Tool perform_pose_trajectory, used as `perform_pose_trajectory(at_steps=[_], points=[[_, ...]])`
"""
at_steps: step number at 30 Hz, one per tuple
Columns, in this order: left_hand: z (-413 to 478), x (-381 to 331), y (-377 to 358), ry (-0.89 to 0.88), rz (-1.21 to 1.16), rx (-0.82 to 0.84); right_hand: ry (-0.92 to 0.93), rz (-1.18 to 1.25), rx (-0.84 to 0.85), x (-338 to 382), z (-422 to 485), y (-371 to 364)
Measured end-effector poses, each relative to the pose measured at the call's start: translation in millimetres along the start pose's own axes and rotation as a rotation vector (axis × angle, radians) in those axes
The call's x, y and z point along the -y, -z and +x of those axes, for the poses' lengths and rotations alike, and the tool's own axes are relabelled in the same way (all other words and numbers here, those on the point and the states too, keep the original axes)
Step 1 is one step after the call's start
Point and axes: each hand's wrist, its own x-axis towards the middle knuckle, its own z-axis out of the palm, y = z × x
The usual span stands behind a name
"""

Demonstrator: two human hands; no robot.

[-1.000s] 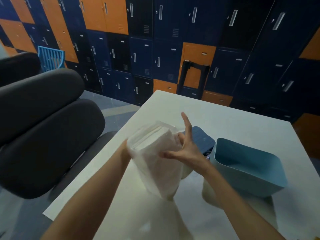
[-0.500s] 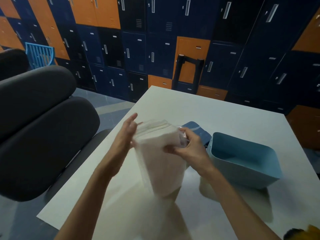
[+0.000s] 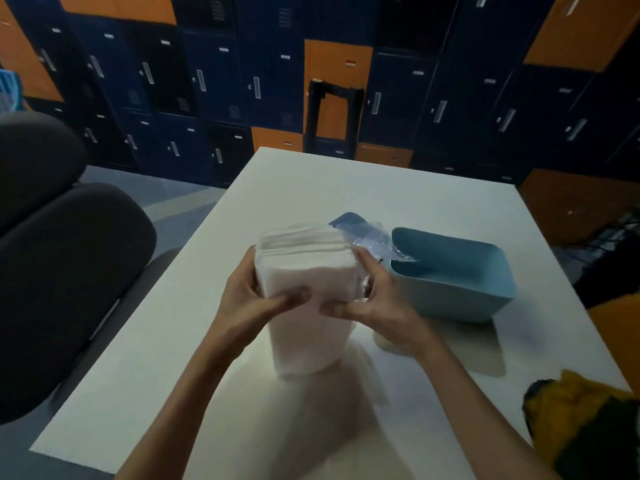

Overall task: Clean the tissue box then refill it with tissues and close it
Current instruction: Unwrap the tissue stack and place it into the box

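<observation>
A white stack of tissues (image 3: 308,271) stands upright above the white table (image 3: 433,202), its clear plastic wrapper (image 3: 372,239) peeled back at the top right. My left hand (image 3: 249,299) grips the stack's left side with the thumb across its front. My right hand (image 3: 377,299) grips the right side, thumb also on the front. The open light-blue tissue box (image 3: 453,271) sits empty just right of my hands. Its darker blue lid (image 3: 349,221) lies behind the stack, partly hidden by it and the wrapper.
A yellow and dark cloth (image 3: 581,424) lies at the table's near right corner. Dark padded chairs (image 3: 62,271) stand close to the table's left edge. Blue and orange lockers (image 3: 242,71) fill the wall behind the table.
The wrapper's top has been pulled open and back to the right, baring the tissue edges. Both hands have slid lower and now clasp the stack from either side.
</observation>
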Motion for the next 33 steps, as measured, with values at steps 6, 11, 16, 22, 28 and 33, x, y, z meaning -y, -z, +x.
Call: perform_pose_trajectory(at_steps=[6, 11, 16, 22, 28, 33], points=[[-12, 19, 2, 0.032, 0.034, 0.027, -0.059, -0.089, -0.08, -21, -14, -9], [-27, 44, 2, 0.087, 0.076, 0.052, -0.137, -0.146, -0.145, -44, -23, -19], [-30, 54, 3, 0.093, 0.078, 0.065, -0.132, -0.175, -0.162, -48, -24, -24], [-21, 51, 9, 0.11, 0.041, 0.124, -0.127, -0.113, -0.18, -48, -21, -26], [-9, 43, 14, 0.197, 0.045, 0.259, -0.167, -0.089, -0.15, -51, -21, -31], [32, 5, 42, 0.279, 0.172, 0.428, -0.264, -0.058, 0.066, -31, -22, -26]])
